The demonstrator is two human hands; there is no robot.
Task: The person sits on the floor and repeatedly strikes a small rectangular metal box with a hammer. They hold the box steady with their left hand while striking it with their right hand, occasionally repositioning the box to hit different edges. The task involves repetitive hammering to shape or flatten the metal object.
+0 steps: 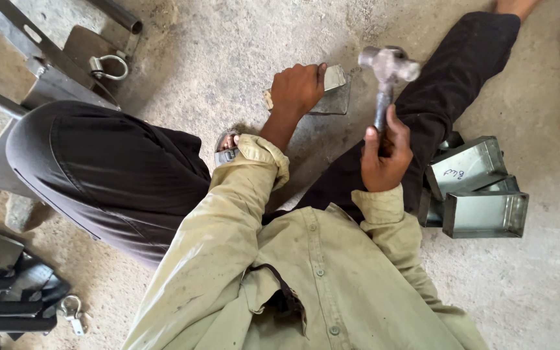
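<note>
Olive shirt sleeves [241,214] nearest me. My right hand [385,155] is fisted round the hammer [387,71], head raised just right of the sheet-metal piece [332,91] (ready to strike, I judge). My left hand [298,87] presses that piece flat on the concrete floor [215,58], fingers curled over it.

Around the folded metal piece [332,91] I see bare concrete floor [228,52] above and left. My right leg [448,84] blocks its right side; stacked metal trays [481,194] crowd beyond that leg.
</note>
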